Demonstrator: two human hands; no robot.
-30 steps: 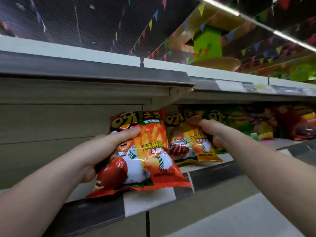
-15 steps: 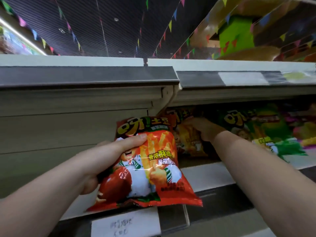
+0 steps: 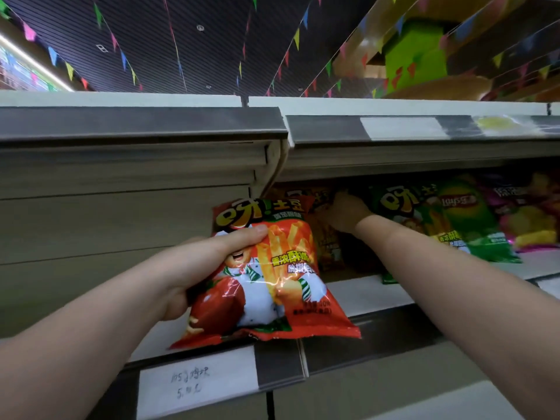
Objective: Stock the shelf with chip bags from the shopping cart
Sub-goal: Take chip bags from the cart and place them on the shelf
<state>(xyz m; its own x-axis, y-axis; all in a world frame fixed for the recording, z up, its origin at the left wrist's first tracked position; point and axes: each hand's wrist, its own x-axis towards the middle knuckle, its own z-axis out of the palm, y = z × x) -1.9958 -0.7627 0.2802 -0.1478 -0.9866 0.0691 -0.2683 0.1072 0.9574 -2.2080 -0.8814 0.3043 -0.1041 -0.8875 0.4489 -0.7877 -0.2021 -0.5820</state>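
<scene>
Head view: looks up and forward at a store shelf (image 3: pixel 363 294), with both forearms reaching in from the lower edge.
Left hand (image 3: pixel 194 268): grips the red bag (image 3: pixel 272 277) at its left side; thumb lies across the front of the pack near the top, the other fingers are hidden behind it.
Red bag: upright, tilted slightly, front facing the camera; its lower edge is at the front lip of the shelf, left of the other packs. Whether it rests on the shelf or hangs just above it cannot be determined.
Right hand (image 3: pixel 345 212): reaches deep under the upper shelf (image 3: pixel 145 124), fingers against the top of the orange bag (image 3: pixel 325 241); the view is dim and blurred there, so the grip cannot be determined.
Orange bag: stands at the back of the shelf, just right of and behind the red bag, partly covered by it.
Green bags (image 3: pixel 439 225): stand to the right of the right wrist, touching one another.
Purple bag (image 3: pixel 527 213): at the far right, beside the green bags.
Shelf: pale deck with a dark price rail along the front; a white label (image 3: pixel 194 386) with handwriting sits in the rail below the red bag.
Upper shelf: grey rail with a blank white tag (image 3: pixel 403 127).
Room: dark slatted ceiling (image 3: pixel 197 43) strung with coloured bunting; a light strip at the far left.
</scene>
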